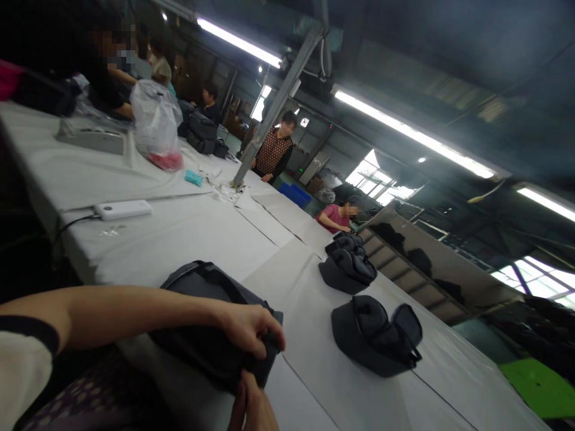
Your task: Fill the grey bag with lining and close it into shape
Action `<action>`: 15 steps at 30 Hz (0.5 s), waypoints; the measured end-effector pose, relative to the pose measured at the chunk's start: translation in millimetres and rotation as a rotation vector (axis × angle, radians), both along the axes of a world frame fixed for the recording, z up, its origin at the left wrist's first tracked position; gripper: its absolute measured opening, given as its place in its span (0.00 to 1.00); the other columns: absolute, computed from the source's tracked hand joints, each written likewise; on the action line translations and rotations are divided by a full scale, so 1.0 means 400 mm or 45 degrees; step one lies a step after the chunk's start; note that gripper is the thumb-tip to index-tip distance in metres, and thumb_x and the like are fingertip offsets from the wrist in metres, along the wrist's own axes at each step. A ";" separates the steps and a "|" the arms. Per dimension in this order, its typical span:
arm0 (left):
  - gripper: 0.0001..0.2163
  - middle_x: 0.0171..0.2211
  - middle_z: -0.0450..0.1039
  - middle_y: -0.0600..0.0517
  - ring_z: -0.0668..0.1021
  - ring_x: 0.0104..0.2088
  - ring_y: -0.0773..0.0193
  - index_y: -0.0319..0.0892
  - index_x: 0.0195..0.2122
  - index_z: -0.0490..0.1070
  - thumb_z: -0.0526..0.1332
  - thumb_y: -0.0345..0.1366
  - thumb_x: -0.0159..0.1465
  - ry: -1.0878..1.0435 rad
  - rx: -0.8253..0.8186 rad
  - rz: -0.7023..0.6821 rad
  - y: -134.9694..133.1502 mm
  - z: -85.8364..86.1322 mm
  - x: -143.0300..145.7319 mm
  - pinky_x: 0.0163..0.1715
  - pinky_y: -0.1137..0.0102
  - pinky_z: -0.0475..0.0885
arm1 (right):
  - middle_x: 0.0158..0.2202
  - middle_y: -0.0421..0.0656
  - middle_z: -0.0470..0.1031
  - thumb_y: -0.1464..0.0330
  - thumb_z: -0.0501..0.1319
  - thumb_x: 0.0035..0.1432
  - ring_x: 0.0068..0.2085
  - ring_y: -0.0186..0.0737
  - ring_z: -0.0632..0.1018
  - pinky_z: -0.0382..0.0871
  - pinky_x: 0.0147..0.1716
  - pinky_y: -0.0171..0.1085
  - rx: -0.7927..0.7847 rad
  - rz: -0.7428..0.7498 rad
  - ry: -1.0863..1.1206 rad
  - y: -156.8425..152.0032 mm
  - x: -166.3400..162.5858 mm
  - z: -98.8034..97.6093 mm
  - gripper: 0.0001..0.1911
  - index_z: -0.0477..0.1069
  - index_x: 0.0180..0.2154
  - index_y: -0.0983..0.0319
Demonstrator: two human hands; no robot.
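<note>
A dark grey bag [204, 299] lies at the near edge of the long white table [202, 230], right in front of me. My left hand [251, 328] reaches across it and grips its right end with curled fingers. My right hand [251, 404] comes up from below at the frame's bottom edge; its fingers touch the bag's lower corner, and most of the hand is cut off. Two more dark bags sit farther along the table: an open one [375, 336] nearby and a stacked pair [348, 263] beyond it.
A white power bank [122, 209] with a cable lies to the left. A clear plastic bag [155, 123] holding something red stands farther back, beside a small teal item [193, 177]. Several people work along the table. A grey pillar [278, 99] rises at its far side.
</note>
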State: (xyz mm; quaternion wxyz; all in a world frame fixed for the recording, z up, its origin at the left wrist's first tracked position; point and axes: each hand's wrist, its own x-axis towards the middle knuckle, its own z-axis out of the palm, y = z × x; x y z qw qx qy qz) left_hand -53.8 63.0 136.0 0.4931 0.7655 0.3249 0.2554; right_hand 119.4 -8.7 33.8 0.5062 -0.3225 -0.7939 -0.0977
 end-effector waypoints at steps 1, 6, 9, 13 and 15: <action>0.21 0.17 0.59 0.61 0.64 0.18 0.71 0.41 0.48 0.73 0.62 0.29 0.51 -0.065 -0.064 0.026 0.008 -0.001 0.000 0.16 0.77 0.55 | 0.25 0.42 0.74 0.74 0.52 0.67 0.23 0.34 0.72 0.64 0.24 0.34 0.018 0.024 0.010 0.002 -0.005 0.008 0.10 0.70 0.43 0.64; 0.19 0.15 0.55 0.63 0.59 0.16 0.72 0.39 0.43 0.74 0.62 0.27 0.48 -0.209 -0.104 0.142 0.023 -0.003 0.019 0.13 0.77 0.51 | 0.21 0.39 0.66 0.77 0.49 0.65 0.22 0.36 0.67 0.58 0.23 0.37 0.068 0.073 -0.069 -0.001 -0.048 0.035 0.11 0.69 0.37 0.63; 0.19 0.14 0.55 0.63 0.58 0.16 0.72 0.39 0.42 0.74 0.61 0.25 0.47 -0.217 -0.080 0.218 0.020 -0.010 0.028 0.13 0.77 0.51 | 0.21 0.39 0.65 0.77 0.49 0.65 0.22 0.36 0.66 0.57 0.23 0.38 0.043 0.041 -0.135 -0.012 -0.082 0.037 0.12 0.68 0.35 0.62; 0.18 0.14 0.55 0.63 0.59 0.16 0.72 0.39 0.41 0.74 0.60 0.25 0.48 -0.236 -0.059 0.269 0.020 -0.006 0.014 0.13 0.76 0.51 | 0.19 0.38 0.64 0.75 0.49 0.66 0.21 0.35 0.67 0.57 0.22 0.36 0.088 0.098 0.006 -0.010 -0.083 0.045 0.12 0.68 0.32 0.62; 0.16 0.16 0.58 0.62 0.61 0.17 0.72 0.39 0.40 0.74 0.60 0.26 0.49 -0.248 -0.039 0.271 0.019 0.002 0.001 0.15 0.76 0.53 | 0.19 0.38 0.65 0.72 0.49 0.67 0.20 0.32 0.66 0.57 0.21 0.34 0.080 0.184 0.127 0.001 -0.057 0.057 0.13 0.66 0.31 0.62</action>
